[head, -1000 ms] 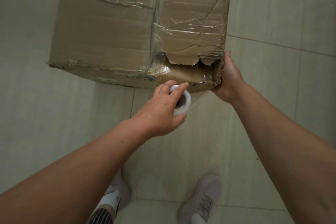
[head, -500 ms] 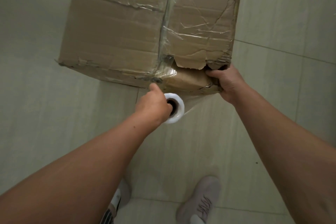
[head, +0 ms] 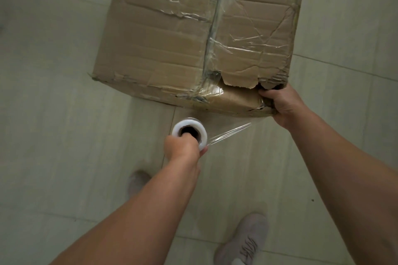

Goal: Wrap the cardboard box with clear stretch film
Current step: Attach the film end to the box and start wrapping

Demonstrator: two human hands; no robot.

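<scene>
The box (head: 172,38) fills the upper middle of the frame. It sits on the tiled floor (head: 53,114) with its top face toward me and its far end cut off by the top edge. Clear film (head: 254,34) lies wrinkled over the right half of that top. A bunched band of it runs down the middle to the near edge. The left half shows bare, creased cardboard. At the near right corner the top has a ragged tear (head: 237,84), and more cardboard shows beneath it.

My right hand (head: 280,103) grips that corner, with the fingers (head: 267,92) curled over the torn edge and into the gap.

My left hand (head: 183,148) holds the roll (head: 179,127) in the middle of the frame, just below the box's near edge and apart from it. The roll's open end faces me, a white ring around a dark core. My fingers are closed on it, and one seems to reach into the core, though I cannot tell for sure. A taut sheet of film stretches from the roll's right side up and to the right, toward the corner under my right hand, and glints in streaks.

My shoes (head: 245,243) stand on the floor, one at the lower right and the other half hidden behind my left forearm.
</scene>
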